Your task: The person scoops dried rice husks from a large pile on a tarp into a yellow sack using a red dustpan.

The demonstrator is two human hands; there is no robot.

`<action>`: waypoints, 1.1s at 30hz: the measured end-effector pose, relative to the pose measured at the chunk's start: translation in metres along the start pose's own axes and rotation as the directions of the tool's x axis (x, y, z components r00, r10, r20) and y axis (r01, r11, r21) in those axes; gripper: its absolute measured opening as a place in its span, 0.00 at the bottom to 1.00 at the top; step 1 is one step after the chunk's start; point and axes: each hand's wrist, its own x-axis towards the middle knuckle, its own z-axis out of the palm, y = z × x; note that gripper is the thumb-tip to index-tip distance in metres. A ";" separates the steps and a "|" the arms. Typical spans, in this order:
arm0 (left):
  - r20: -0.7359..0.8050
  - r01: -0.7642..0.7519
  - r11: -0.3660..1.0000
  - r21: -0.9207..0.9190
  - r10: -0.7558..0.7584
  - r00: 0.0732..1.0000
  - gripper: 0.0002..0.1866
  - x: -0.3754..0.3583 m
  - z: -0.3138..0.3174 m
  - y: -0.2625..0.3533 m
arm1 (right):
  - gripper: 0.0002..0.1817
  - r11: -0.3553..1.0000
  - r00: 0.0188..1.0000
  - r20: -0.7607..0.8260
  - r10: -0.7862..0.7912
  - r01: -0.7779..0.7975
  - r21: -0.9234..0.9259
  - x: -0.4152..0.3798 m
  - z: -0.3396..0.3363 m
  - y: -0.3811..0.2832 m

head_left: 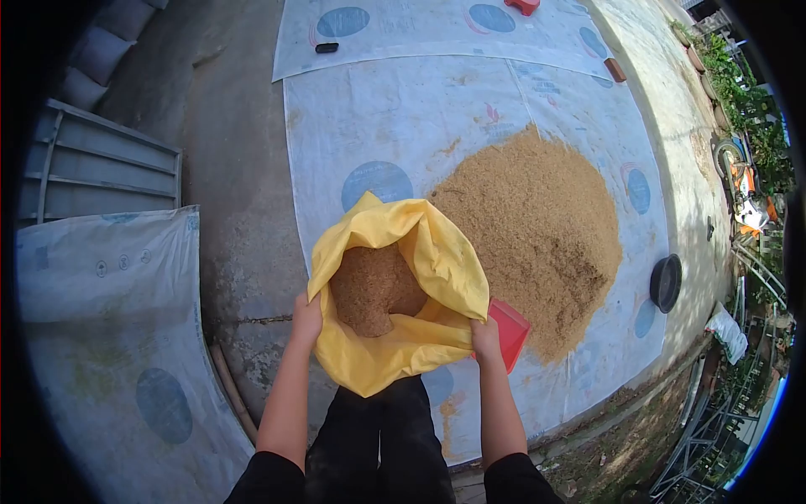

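A yellow sack point(449, 260) hangs open-mouthed in front of my legs, with brown grainy material point(369, 286) inside. My left hand point(307, 319) grips its rim on the left side, fingers closed on the cloth. On the right side of the rim, my right hand point(484, 338) is closed on the fabric. Just beyond my right hand lies a red dustpan-like scoop point(509, 332), partly hidden by the sack and hand. A large heap of tan grainy material point(537, 227) rests on the white sheet point(336, 126) ahead and to the right.
A black basin point(666, 284) stands at the sheet's right edge. A dark object point(327, 48), a brick point(615, 70) and a red item point(524, 6) lie farther off. At left are a metal gate point(109, 168) and another sheet point(109, 294); a motorbike point(747, 197) is far right.
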 end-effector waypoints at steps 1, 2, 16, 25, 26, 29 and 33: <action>0.049 -0.022 0.996 0.091 0.018 0.999 0.16 -0.018 0.011 0.029 | 0.15 0.994 0.998 -0.024 0.053 -0.050 0.102 0.004 -0.003 0.002; 0.100 -0.071 0.995 0.066 0.064 0.993 0.16 -0.028 0.021 0.043 | 0.15 0.993 0.998 -0.034 0.057 -0.053 0.109 0.009 -0.004 0.005; 0.020 0.033 0.998 0.055 -0.035 0.999 0.21 0.023 0.001 0.067 | 0.17 0.998 1.000 -0.006 -0.006 0.005 -0.065 -0.028 0.031 -0.013; 0.039 0.006 0.998 0.057 -0.008 0.999 0.26 0.044 -0.005 -0.008 | 0.15 0.988 0.995 0.043 0.095 -0.099 0.115 -0.013 0.001 0.000; 0.057 0.040 0.998 0.045 -0.043 0.997 0.26 0.044 -0.007 -0.007 | 0.15 0.992 0.995 0.025 0.093 -0.095 0.085 -0.007 -0.003 0.006; 0.050 0.072 0.997 -0.006 -0.071 0.996 0.25 0.046 -0.007 -0.004 | 0.15 0.999 0.999 -0.019 0.042 -0.042 -0.001 0.003 -0.010 0.025; -0.108 0.003 0.999 0.053 0.002 0.994 0.24 0.045 -0.007 0.007 | 0.15 0.978 0.997 -0.050 -0.050 0.039 -0.206 -0.008 -0.011 0.022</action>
